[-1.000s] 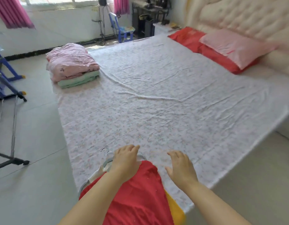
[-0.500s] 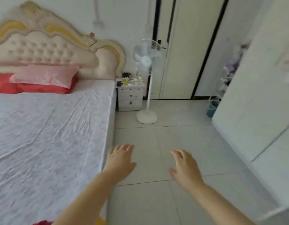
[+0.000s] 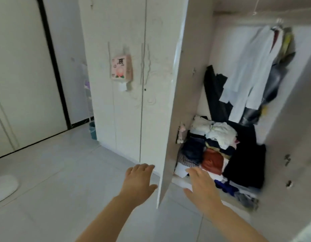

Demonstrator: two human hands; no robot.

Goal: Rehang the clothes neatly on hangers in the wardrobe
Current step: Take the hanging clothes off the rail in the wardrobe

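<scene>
Soft, even light lit everything; shadows were faint. Motion blur smeared the hanging clothes (image 3: 247,70) above the right hand (image 3: 202,187); verticals beyond the left hand (image 3: 138,180) leaned with wide-angle distortion.

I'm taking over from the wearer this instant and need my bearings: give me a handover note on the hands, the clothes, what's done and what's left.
Left hand open, empty, at the outer side of the open wardrobe door.
Right hand open, empty, reaching toward the clothes pile on the wardrobe floor.
White garment and dark garments hang above the pile.
Done: door open.
Left: hang the pile; no spare hanger shows.
</scene>
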